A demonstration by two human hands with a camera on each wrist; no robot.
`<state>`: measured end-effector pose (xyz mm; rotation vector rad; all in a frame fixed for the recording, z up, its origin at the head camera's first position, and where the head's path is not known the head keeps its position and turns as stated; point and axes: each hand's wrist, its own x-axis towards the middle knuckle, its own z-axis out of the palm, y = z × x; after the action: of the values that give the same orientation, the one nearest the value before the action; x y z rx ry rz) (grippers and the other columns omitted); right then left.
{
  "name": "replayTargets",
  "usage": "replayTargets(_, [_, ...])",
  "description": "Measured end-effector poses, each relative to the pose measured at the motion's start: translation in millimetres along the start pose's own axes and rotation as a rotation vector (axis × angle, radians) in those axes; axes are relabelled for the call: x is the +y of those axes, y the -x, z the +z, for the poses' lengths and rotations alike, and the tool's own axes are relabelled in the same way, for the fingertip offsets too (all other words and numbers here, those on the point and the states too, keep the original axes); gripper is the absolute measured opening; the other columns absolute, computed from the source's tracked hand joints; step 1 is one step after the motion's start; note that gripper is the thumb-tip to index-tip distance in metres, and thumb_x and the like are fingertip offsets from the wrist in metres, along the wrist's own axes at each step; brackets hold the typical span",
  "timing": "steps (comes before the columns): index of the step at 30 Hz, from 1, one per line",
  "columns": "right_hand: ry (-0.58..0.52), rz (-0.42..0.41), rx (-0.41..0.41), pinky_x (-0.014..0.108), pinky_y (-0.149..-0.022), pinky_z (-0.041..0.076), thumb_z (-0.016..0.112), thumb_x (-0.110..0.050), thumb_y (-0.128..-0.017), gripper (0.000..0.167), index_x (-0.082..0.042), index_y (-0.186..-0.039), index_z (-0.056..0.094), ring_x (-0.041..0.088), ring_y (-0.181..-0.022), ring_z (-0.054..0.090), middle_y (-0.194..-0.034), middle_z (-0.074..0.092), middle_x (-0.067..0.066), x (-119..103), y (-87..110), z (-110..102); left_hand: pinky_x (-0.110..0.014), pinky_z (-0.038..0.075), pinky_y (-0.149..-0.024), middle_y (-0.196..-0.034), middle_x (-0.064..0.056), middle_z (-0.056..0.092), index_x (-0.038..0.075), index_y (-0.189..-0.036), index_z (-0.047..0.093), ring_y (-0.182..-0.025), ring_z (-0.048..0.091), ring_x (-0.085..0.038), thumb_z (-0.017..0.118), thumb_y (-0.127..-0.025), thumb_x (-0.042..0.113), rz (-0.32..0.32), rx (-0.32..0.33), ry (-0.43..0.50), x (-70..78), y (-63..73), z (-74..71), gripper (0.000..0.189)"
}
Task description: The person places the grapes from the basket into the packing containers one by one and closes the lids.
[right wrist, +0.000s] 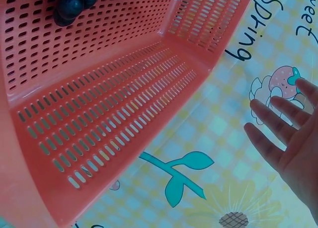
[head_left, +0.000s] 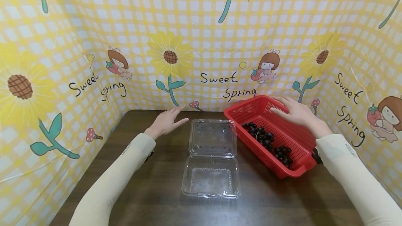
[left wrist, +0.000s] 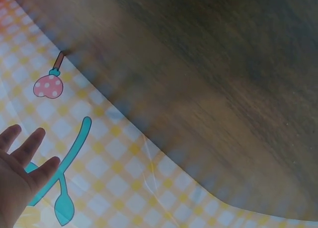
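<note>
My left hand point(head_left: 166, 122) hovers over the table's far left part with fingers extended, left of a clear plastic clamshell box point(head_left: 211, 175) that lies opened out, its lid toward the back. In the left wrist view this hand point(left wrist: 22, 176) shows spread fingers and holds nothing. My right hand point(head_left: 295, 112) is above the far right side of a red plastic basket point(head_left: 301, 173), fingers straight and holding nothing. Dark grapes point(head_left: 267, 138) lie in bunches along the basket's left side. The right wrist view shows the hand point(right wrist: 293, 138) apart from the basket wall point(right wrist: 109, 118).
A dark wooden table point(head_left: 150, 187) carries the box and the basket, which stand close side by side. A yellow checked cloth point(head_left: 207, 44) with printed flowers and figures rises behind the table and along both sides.
</note>
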<state>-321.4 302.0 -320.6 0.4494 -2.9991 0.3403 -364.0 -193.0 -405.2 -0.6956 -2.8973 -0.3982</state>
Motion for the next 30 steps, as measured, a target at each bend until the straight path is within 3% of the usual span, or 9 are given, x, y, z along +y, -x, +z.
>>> replayTargets(6, [0.003, -0.011, 0.021, 0.068, -0.090, 0.038, 0.038, -0.065, -0.089, 0.071, -0.024, -0.146, 0.029, 0.041, -0.127, 0.038, -0.147, 0.031, 0.014, -0.9, 1.7, 1.1, -0.060, 0.035, -0.102, -0.152, -0.008, 0.025, 0.034, -0.149, 0.009, -0.129, 0.037, -0.041, 0.030, -0.087, 0.071, -0.008, -0.008, 0.055, 0.3, 2.8, 1.8, 0.075])
replayTargets(14, [0.002, -0.027, 0.047, 0.068, -0.088, 0.039, 0.039, -0.064, -0.089, 0.068, -0.027, -0.146, 0.028, 0.038, -0.126, 0.040, -0.145, 0.035, 0.012, -5.6, 3.7, 2.9, -0.059, 0.031, -0.106, -0.155, -0.001, 0.017, 0.038, -0.147, 0.006, -0.136, 0.028, -0.034, 0.033, -0.085, 0.073, -0.044, -0.022, 0.114, 0.5, 5.0, 2.2, 0.077])
replayTargets(19, [0.000, -0.039, 0.055, 0.068, -0.089, 0.039, 0.039, -0.065, -0.089, 0.071, -0.023, -0.145, 0.030, 0.037, -0.125, 0.042, -0.143, 0.037, 0.013, -5.0, 6.0, 5.6, -0.059, 0.028, -0.108, -0.155, 0.001, 0.012, 0.041, -0.146, 0.004, -0.138, 0.023, -0.034, 0.036, -0.084, 0.072, -0.053, -0.037, 0.171, 1.9, 6.6, 2.5, 0.077])
replayTargets(30, [0.006, -0.064, 0.041, 0.066, -0.090, 0.039, 0.041, -0.062, -0.089, 0.071, -0.021, -0.146, 0.030, 0.039, -0.125, 0.042, -0.143, 0.038, 0.015, -5.8, 13.7, 4.7, -0.059, 0.032, -0.105, -0.155, -0.002, 0.014, 0.047, -0.144, 0.002, -0.135, 0.032, -0.032, 0.042, -0.087, 0.066, -0.036, -0.047, 0.221, 1.6, 12.9, 9.3, 0.072])
